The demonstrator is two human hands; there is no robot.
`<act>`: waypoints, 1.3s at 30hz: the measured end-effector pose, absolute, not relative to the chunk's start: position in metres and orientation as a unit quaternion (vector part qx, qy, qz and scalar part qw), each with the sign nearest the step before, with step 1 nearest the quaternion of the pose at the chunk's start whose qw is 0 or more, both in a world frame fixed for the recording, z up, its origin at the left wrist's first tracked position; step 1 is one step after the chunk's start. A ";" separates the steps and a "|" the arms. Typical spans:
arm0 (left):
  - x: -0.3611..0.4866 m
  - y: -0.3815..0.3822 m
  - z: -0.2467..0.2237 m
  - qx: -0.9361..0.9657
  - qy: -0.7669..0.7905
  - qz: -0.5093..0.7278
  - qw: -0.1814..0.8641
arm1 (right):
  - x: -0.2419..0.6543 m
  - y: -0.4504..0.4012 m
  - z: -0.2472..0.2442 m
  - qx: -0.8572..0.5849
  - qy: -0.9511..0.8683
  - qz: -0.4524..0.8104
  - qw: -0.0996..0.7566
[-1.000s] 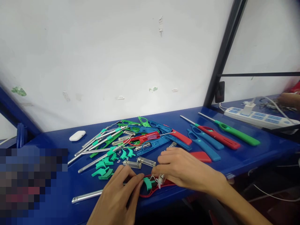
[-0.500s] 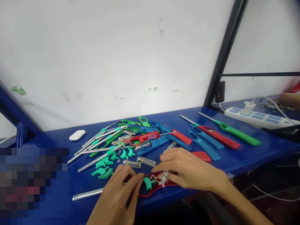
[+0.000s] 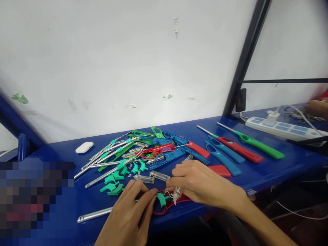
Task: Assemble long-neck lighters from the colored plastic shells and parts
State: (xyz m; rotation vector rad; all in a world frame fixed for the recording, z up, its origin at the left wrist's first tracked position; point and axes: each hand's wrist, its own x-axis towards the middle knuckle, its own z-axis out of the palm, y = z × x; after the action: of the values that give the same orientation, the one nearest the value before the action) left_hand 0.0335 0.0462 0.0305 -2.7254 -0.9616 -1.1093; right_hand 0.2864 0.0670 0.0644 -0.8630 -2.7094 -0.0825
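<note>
Near the table's front edge lies a red lighter shell (image 3: 167,207), with a green trigger (image 3: 162,199) and white wire in it. My left hand (image 3: 128,208) pinches the shell's left end, where a silver metal tube (image 3: 94,214) sticks out to the left. My right hand (image 3: 202,184) has its fingers closed on a clear lighter tank (image 3: 177,193), held tilted over the shell. Behind my hands, two more clear tanks (image 3: 160,176) lie beside several loose green triggers (image 3: 111,187).
Behind is a pile of metal tubes and coloured shells (image 3: 167,158). Lighters (image 3: 261,146) and blue shells lie right. A white earphone case (image 3: 84,147) is back left. A power strip (image 3: 284,128) and another person's hand (image 3: 317,108) are far right.
The clear tank in my right hand has tilted and shifted slightly left over the shell. My left hand has stayed nearly still, while the metal tube's tip has dipped slightly.
</note>
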 end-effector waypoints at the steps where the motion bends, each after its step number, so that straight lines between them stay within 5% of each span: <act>1: 0.034 0.046 0.030 -0.881 -0.310 -0.358 0.022 | 0.286 0.067 0.065 -0.298 -0.942 -0.031 0.150; 12: 0.033 0.044 0.031 -0.885 -0.323 -0.328 0.068 | 0.285 0.072 0.051 -0.324 -0.911 0.039 0.253; 39: 0.044 0.057 0.028 -0.895 -0.300 -0.313 0.109 | 0.295 0.057 0.053 -0.398 -0.865 0.184 0.244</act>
State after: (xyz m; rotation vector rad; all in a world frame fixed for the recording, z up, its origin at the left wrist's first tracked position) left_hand 0.0439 0.0566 0.0279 -2.6313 -0.8811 -0.9193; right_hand 0.2954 0.0568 0.0534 -1.0872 -2.3634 0.5013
